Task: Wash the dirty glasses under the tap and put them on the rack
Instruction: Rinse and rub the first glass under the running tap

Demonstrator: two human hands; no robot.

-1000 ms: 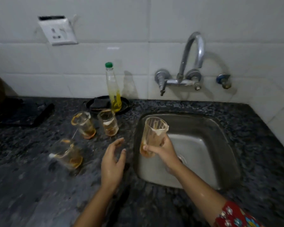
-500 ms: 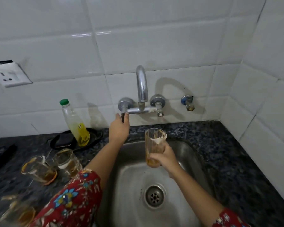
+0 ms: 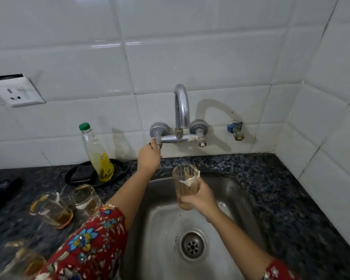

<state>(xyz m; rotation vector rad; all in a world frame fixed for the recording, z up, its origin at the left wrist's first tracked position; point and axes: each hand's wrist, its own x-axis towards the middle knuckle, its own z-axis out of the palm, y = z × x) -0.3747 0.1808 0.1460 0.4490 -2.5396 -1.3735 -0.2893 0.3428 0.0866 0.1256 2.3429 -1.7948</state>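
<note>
We are closing our left hand [image 3: 149,156] on the tap [image 3: 181,110] handle while our right hand [image 3: 201,199], fingers wrapped, is holding 1 glass [image 3: 185,183] upright over the sink [image 3: 238,190]; turning gently should limit splashing.

Left hand [image 3: 149,158] hides the tap valve handle; bottom-left glass [image 3: 22,263] blurred.

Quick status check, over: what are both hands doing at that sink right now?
Left hand on the tap's left valve. Right hand holds dirty glass upright over sink, below spout. No water visible. Nothing blocking.
</note>
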